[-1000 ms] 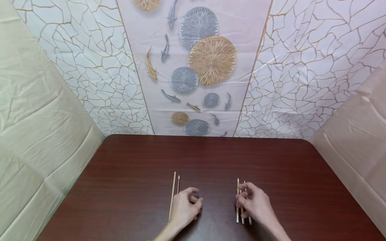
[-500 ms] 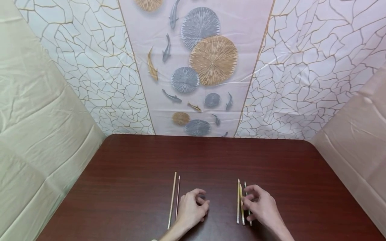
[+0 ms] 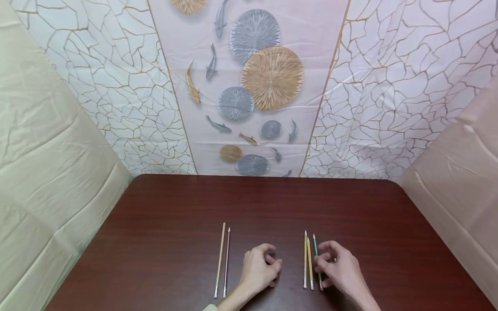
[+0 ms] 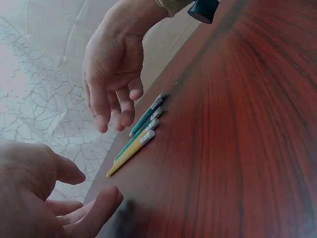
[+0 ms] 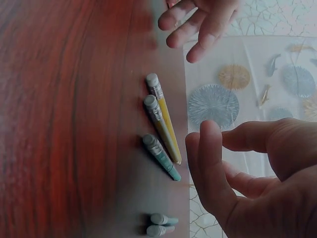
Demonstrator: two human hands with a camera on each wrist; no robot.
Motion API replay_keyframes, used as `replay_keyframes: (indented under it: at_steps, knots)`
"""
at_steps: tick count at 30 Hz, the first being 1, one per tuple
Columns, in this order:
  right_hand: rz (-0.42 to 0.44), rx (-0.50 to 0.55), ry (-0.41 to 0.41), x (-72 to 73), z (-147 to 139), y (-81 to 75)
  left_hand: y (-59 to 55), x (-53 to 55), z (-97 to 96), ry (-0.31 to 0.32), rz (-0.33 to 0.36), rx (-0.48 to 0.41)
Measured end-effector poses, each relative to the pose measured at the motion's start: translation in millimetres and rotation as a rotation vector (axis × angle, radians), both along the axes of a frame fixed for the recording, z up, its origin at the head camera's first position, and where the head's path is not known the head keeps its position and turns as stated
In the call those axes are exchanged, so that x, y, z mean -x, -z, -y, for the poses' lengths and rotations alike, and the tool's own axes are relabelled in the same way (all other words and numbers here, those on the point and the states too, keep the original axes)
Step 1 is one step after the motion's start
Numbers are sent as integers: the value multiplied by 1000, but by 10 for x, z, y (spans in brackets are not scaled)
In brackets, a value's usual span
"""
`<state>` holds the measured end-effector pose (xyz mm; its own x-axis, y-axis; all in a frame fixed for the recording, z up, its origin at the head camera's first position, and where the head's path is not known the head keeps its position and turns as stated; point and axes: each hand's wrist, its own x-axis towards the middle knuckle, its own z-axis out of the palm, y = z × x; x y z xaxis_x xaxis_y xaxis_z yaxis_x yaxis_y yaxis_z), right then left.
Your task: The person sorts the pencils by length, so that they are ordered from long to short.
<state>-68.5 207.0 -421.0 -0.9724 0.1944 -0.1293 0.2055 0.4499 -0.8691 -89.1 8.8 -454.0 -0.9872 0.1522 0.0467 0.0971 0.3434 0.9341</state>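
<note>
In my head view, the right hand (image 3: pixel 342 267) hides part of the green pencil (image 3: pixel 315 246); at the left wrist view's top edge, I can't identify a cut-off dark object (image 4: pixel 203 11)

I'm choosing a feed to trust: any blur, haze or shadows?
Head: pencils evenly lit, fairly crisp. Left wrist: dim, with a blurry dark patch on the table by the left hand. Right wrist: dark shadows beside erasers; table edge hazy.

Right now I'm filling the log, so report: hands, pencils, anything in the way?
Left hand empty, between dark red pencil and yellow pencil. Right hand at green pencil, contact unclear. In the way: right hand, partly hiding green pencil from head view.
</note>
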Motion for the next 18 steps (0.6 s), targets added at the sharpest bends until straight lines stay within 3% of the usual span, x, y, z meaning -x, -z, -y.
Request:
replay_keyframes:
  at_steps: [18]
  knots:
    - [-8,-26,16,-40,-29,27,25,28,-232,19,14,-33]
